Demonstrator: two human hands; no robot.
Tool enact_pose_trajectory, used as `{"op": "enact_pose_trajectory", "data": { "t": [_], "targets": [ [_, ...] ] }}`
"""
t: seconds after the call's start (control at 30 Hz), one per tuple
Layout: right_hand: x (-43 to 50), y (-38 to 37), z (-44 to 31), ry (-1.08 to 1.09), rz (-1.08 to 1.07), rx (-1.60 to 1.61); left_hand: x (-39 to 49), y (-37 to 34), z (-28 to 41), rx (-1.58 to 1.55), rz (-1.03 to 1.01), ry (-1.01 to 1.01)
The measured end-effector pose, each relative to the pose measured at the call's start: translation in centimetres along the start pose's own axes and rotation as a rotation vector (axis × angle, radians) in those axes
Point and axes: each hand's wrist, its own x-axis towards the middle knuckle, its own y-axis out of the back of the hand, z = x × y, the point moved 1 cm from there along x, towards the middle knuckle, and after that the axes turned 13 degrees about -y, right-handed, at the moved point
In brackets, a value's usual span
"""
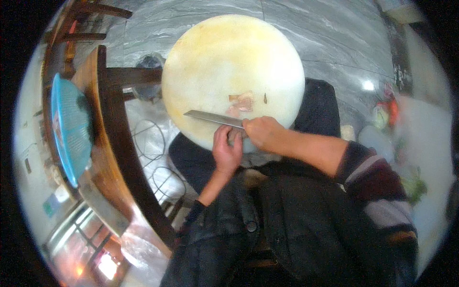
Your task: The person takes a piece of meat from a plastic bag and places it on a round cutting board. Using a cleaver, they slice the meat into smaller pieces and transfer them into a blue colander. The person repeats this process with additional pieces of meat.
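Observation:
A large round cutting board [229, 61], pale with yellow stains, lies across the person's lap. My right hand [263, 132] grips the handle end of a broad-bladed knife [213, 117], whose blade points left over the board's near part. Just below the blade, my left hand [227, 149] holds a piece of what looks like meat [235, 135] with bent fingers, at the near edge of the board. Beyond the blade lie several thin pinkish slices of meat [244, 102]. A small dark scrap [265, 98] sits to their right.
At the left, a wooden table [118, 143] carries a blue plastic basket [73, 132] and a second broad blade [102, 204]. Clear plastic [143, 247] lies near its closer end. Green vegetables [414, 184] and a red item [393, 112] are on the right. The floor is grey marbled tile [340, 36].

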Motion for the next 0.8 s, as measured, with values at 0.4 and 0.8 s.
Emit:
{"op": "enact_pose_trajectory", "data": {
  "t": [0.4, 0.8],
  "targets": [
    [-1.2, 3.6, 0.5, -0.076, 0.082, -0.069, 0.0, 0.6, 0.9, 0.079, -0.013, -0.099],
    [-9.4, 4.6, -0.3, -0.143, -0.086, -0.007, 0.9, -0.2, 1.4, 0.036, 0.003, -0.122]
  ]
}}
